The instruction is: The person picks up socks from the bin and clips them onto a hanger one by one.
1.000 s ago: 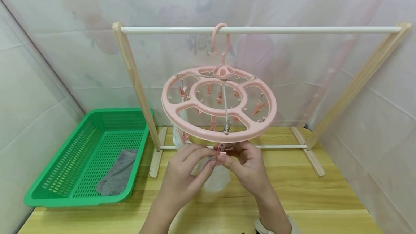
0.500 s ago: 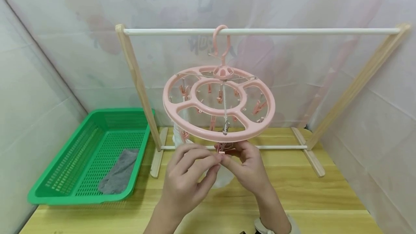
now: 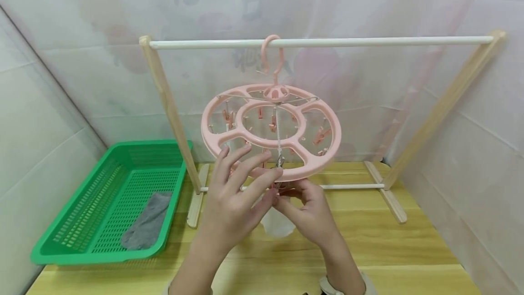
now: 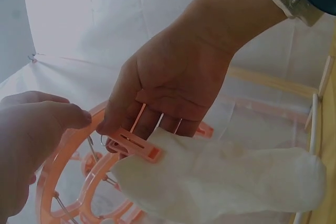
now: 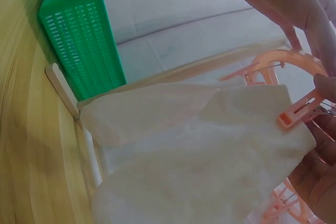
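My right hand (image 4: 173,82) pinches a pink clip (image 4: 134,142) clamped on the white sock's (image 4: 226,182) edge, under the round pink clip hanger (image 3: 270,133). My left hand (image 3: 235,199) lifts beside it, fingers spread, holding nothing. A grey sock (image 3: 147,222) lies in the green basket (image 3: 78,240).

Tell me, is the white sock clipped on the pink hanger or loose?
Clipped on. In the left wrist view a pink clip bites the edge of the white sock, which hangs below the round hanger.

Soft, even, bright light throughout; wrist views are backlit and hazy, with blurred edges.
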